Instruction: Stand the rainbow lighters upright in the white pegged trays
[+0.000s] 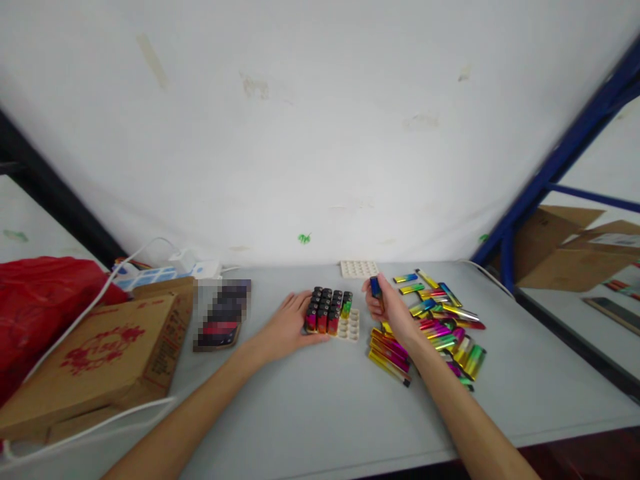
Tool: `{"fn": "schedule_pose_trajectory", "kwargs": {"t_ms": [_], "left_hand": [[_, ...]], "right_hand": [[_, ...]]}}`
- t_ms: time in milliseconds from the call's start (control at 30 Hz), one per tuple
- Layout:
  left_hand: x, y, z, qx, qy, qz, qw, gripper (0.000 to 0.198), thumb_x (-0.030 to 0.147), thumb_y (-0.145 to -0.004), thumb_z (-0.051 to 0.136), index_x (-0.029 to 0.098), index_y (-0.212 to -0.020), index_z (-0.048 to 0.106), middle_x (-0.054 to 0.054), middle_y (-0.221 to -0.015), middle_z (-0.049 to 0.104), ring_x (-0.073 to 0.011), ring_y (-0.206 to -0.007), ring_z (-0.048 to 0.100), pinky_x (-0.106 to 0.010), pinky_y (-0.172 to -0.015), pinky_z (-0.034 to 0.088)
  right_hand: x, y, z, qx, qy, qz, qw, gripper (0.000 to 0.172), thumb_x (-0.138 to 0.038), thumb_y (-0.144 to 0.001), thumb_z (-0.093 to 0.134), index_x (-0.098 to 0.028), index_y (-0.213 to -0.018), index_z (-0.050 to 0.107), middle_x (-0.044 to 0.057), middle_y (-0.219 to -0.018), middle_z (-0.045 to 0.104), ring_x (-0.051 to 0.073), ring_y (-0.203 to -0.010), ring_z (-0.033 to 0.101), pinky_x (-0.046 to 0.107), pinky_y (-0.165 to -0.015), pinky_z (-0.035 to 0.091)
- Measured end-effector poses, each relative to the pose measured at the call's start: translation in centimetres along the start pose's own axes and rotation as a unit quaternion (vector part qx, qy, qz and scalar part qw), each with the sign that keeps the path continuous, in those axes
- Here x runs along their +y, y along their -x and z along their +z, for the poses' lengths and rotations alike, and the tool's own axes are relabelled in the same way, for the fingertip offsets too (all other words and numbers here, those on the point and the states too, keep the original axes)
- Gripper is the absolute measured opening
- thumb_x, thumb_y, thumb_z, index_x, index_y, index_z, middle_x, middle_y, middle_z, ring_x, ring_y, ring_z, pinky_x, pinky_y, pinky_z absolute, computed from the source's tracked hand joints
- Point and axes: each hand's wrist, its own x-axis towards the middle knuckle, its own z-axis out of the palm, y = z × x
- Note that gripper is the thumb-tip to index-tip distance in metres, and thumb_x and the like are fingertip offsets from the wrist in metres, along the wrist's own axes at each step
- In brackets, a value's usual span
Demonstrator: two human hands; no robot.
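Observation:
A cream tray (353, 327) with round pockets stands on the table, its left and middle rows filled with upright lighters (323, 313) that have black tops and red-pink bodies. One green-and-yellow lighter (346, 307) is in its right part, beside bare pockets. My left hand (290, 327) is curved round the tray's left side, thumb along the front, gripping it. In my right hand (383, 307), closed fingers hold a dark blue lighter (375, 288), apart from the tray. Under and beside my right forearm lies a loose pile of shiny multicoloured lighters (440, 327), partly hidden by it.
Against the wall sits a second cream tray (359, 269). To the left are a blurred dark flat object (223, 315), a cardboard box (100, 353), a red bag (45, 307) and white cables. Blue shelf posts (550, 160) and an open carton (565, 250) stand at right.

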Motion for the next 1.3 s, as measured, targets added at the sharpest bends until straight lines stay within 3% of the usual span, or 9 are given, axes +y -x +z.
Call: {"fn": "schedule_pose_trajectory", "kwargs": {"t_ms": [167, 300, 433, 633, 833, 967, 1100, 1200, 1300], "left_hand": [[0.0, 0.0, 0.0, 0.004, -0.002, 0.010, 1.000, 0.091, 0.074, -0.096, 0.086, 0.024, -0.167, 0.059, -0.021, -0.168, 0.064, -0.0446, -0.158, 0.059, -0.067, -0.140, 0.038], [0.1, 0.0, 0.0, 0.013, -0.007, 0.024, 1.000, 0.089, 0.071, -0.095, 0.088, 0.025, -0.166, 0.060, -0.020, -0.165, 0.066, -0.0438, -0.157, 0.059, -0.065, -0.139, 0.040], [0.5, -0.1, -0.3, 0.016, -0.002, 0.027, 1.000, 0.085, 0.068, -0.095, 0.089, 0.025, -0.163, 0.063, -0.019, -0.161, 0.068, -0.0428, -0.153, 0.062, -0.062, -0.136, 0.044], [0.7, -0.2, -0.5, 0.008, 0.003, 0.020, 1.000, 0.086, 0.064, -0.094, 0.092, 0.024, -0.163, 0.061, -0.019, -0.163, 0.067, -0.0427, -0.153, 0.061, -0.060, -0.137, 0.043], [0.6, -0.1, -0.5, -0.001, 0.011, 0.009, 1.000, 0.088, 0.068, -0.096, 0.089, 0.023, -0.165, 0.059, -0.020, -0.166, 0.064, -0.0431, -0.156, 0.058, -0.062, -0.139, 0.039], [0.6, -0.1, -0.5, 0.003, 0.014, 0.016, 1.000, 0.087, 0.068, -0.096, 0.088, 0.026, -0.166, 0.059, -0.018, -0.166, 0.065, -0.0419, -0.155, 0.059, -0.061, -0.138, 0.041], [0.4, 0.0, -0.4, 0.005, 0.004, 0.008, 1.000, 0.090, 0.072, -0.096, 0.086, 0.025, -0.167, 0.058, -0.020, -0.168, 0.063, -0.0443, -0.157, 0.058, -0.066, -0.140, 0.037], [0.4, 0.0, -0.3, 0.000, 0.004, 0.003, 1.000, 0.090, 0.071, -0.095, 0.088, 0.024, -0.166, 0.058, -0.020, -0.167, 0.064, -0.0444, -0.157, 0.058, -0.065, -0.139, 0.039], [0.6, -0.1, -0.4, 0.001, 0.007, 0.009, 1.000, 0.087, 0.068, -0.094, 0.090, 0.026, -0.165, 0.060, -0.019, -0.166, 0.065, -0.0435, -0.156, 0.059, -0.062, -0.138, 0.041]], "right_hand": [[0.8, 0.3, 1.5, -0.039, -0.004, 0.031, 0.999, 0.082, -0.098, -0.090, 0.058, -0.027, -0.055, 0.038, -0.008, -0.054, 0.026, 0.009, -0.049, 0.020, 0.027, -0.049, 0.018], [1.3, 0.3, 1.9, 0.007, 0.031, 0.069, 0.997, 0.071, -0.082, -0.096, 0.053, -0.030, -0.052, 0.031, -0.009, -0.051, 0.018, 0.010, -0.047, 0.012, 0.030, -0.048, 0.012], [1.3, 0.6, 2.3, 0.046, 0.077, 0.058, 0.994, 0.059, -0.068, -0.093, 0.049, -0.031, -0.050, 0.031, -0.008, -0.049, 0.019, 0.011, -0.045, 0.016, 0.032, -0.047, 0.015], [0.6, 1.4, 2.7, 0.046, 0.130, 0.014, 0.990, 0.049, -0.061, -0.087, 0.051, -0.031, -0.052, 0.033, -0.006, -0.050, 0.027, 0.013, -0.047, 0.025, 0.033, -0.049, 0.020], [0.9, 1.3, 2.4, 0.037, 0.133, 0.009, 0.990, 0.051, -0.060, -0.091, 0.051, -0.031, -0.053, 0.033, -0.005, -0.051, 0.028, 0.013, -0.048, 0.025, 0.033, -0.049, 0.021], [1.3, 1.0, 2.2, 0.033, 0.130, 0.007, 0.991, 0.057, -0.064, -0.096, 0.051, -0.031, -0.054, 0.034, -0.005, -0.050, 0.028, 0.014, -0.047, 0.024, 0.034, -0.048, 0.020], [1.6, 0.7, 2.1, 0.040, 0.128, 0.002, 0.991, 0.072, -0.084, -0.101, 0.048, -0.031, -0.054, 0.036, -0.005, -0.049, 0.028, 0.014, -0.046, 0.025, 0.034, -0.046, 0.021], [1.3, 0.7, 1.9, 0.051, 0.150, -0.032, 0.987, 0.082, -0.099, -0.099, 0.041, -0.028, -0.059, 0.049, -0.005, -0.052, 0.033, 0.016, -0.049, 0.032, 0.033, -0.048, 0.026], [0.6, 1.1, 1.6, 0.061, 0.201, -0.101, 0.972, 0.081, -0.099, -0.102, 0.038, -0.027, -0.073, 0.061, -0.002, -0.061, 0.046, 0.018, -0.057, 0.043, 0.033, -0.054, 0.033]]}}
